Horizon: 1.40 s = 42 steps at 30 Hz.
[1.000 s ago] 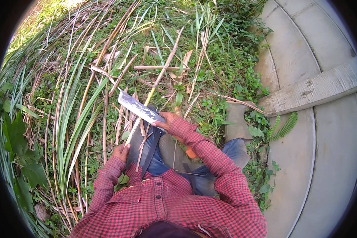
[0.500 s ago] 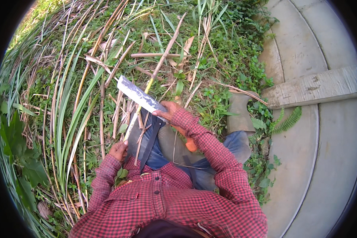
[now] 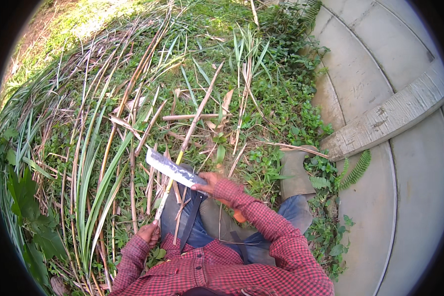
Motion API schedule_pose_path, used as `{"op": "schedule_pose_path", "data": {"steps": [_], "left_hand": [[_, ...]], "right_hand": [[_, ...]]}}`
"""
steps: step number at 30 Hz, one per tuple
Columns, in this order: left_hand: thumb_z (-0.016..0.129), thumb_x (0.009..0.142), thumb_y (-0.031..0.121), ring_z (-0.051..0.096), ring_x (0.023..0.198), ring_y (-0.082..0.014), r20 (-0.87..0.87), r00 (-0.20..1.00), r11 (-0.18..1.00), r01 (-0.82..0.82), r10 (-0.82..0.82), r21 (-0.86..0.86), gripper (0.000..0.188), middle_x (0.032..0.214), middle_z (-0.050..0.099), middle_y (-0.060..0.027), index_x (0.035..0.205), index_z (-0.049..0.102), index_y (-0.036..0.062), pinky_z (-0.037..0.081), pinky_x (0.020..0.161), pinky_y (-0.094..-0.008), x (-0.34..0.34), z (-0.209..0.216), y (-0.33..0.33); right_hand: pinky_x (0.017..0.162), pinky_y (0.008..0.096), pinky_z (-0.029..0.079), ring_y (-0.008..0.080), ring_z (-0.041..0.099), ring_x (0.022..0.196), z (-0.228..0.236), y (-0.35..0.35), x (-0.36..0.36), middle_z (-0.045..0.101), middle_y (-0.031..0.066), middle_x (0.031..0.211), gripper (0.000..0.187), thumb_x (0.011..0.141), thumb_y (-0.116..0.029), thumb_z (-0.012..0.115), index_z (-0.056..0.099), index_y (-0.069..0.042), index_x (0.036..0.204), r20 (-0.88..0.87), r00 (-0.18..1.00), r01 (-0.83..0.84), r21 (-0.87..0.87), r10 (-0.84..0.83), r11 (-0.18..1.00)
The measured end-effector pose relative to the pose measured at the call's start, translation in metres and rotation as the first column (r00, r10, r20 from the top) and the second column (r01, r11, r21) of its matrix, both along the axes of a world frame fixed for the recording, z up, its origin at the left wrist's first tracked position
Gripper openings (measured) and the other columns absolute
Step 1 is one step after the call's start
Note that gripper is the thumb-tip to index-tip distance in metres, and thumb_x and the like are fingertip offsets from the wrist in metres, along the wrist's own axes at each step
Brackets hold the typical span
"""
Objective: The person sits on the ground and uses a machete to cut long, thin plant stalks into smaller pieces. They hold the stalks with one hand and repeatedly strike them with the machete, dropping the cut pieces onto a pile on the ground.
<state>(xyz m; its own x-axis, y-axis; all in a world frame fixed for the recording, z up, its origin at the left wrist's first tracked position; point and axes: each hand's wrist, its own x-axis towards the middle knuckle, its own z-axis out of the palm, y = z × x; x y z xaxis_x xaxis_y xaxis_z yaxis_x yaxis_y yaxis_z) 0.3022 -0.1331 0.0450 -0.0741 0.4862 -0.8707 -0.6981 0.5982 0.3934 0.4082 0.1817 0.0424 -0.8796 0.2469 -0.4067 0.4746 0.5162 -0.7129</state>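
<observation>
My left hand (image 3: 149,234) is closed around the near end of a long cane stalk (image 3: 164,197). The stalk slants up and away, pale and yellowish near the hand, dry brown toward its far tip. My right hand (image 3: 209,182) is closed on a machete (image 3: 168,167) at the base of its worn, dark-and-white blade. The blade lies across the stalk, hiding part of it, and its tip points far left. An orange piece (image 3: 239,215), perhaps the handle's end, shows beside my right forearm.
Cut stalks and long green leaves (image 3: 91,197) lie thickly at the left. A short dry stick (image 3: 195,117) lies beyond the machete. My boot (image 3: 296,172) rests on the grass near a concrete beam (image 3: 389,116) and slabs (image 3: 365,222). A fern (image 3: 357,170) grows beside the beam.
The whole view has shifted, so the ground, hands and machete appear lower. Both hands keep their holds, and the blade stays across the stalk at nearly the same place.
</observation>
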Motion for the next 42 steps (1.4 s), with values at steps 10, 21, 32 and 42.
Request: {"op": "schedule_pose_path", "data": {"steps": [10,21,32,42], "left_hand": [[0.043,0.087,0.046,0.057,0.061,-0.0313,-0.93,0.31,0.98,0.08,-0.2,-0.184,0.05,0.065,0.058,-0.0187,0.084,0.059,-0.0015,0.045,0.058,-0.0401,0.009,-0.054,0.0],[0.048,0.083,0.051,0.045,0.049,-0.0157,-0.76,0.631,0.982,0.013,-0.153,-0.187,0.057,0.049,0.047,-0.0055,0.062,0.057,-0.001,0.039,0.053,-0.032,-0.013,-0.065,-0.028],[0.054,0.082,0.037,0.059,0.076,-0.0327,-0.901,0.422,0.995,0.022,-0.095,-0.095,0.036,0.081,0.061,-0.0194,0.096,0.057,0.0042,0.045,0.07,-0.0386,-0.023,-0.081,0.011],[0.05,0.085,0.03,0.057,0.082,-0.0404,-0.963,0.181,0.977,0.105,-0.2,-0.183,0.026,0.086,0.06,-0.0222,0.095,0.055,0.0057,0.044,0.071,-0.046,-0.026,-0.049,0.072]], "right_hand": [[0.071,0.0357,0.049,0.0247,0.062,0.077,-0.001,0.005,0.035,0.062,0.019,0.088,0.068,0.076,-0.053,0.059,0.054,0.005,0.109,0.079,0.902,0.432,-0.201,-0.425,0.879],[0.051,0.0303,0.049,0.0163,0.059,0.053,-0.02,0.034,0.045,0.062,0.0131,0.071,0.066,0.072,-0.052,0.065,0.056,0.004,0.106,-0.084,0.822,0.538,-0.208,-0.563,0.817],[0.057,0.031,0.049,0.0175,0.06,0.06,-0.014,0.003,0.055,0.062,0.0139,0.077,0.063,0.073,-0.049,0.064,0.056,0.004,0.106,-0.069,0.91,0.406,-0.05,-0.408,0.913],[0.051,0.0278,0.048,0.0137,0.058,0.054,-0.015,-0.005,0.08,0.063,0.0104,0.074,0.057,0.074,-0.045,0.066,0.058,0.002,0.105,-0.007,0.832,0.535,-0.254,-0.555,0.805]]}}
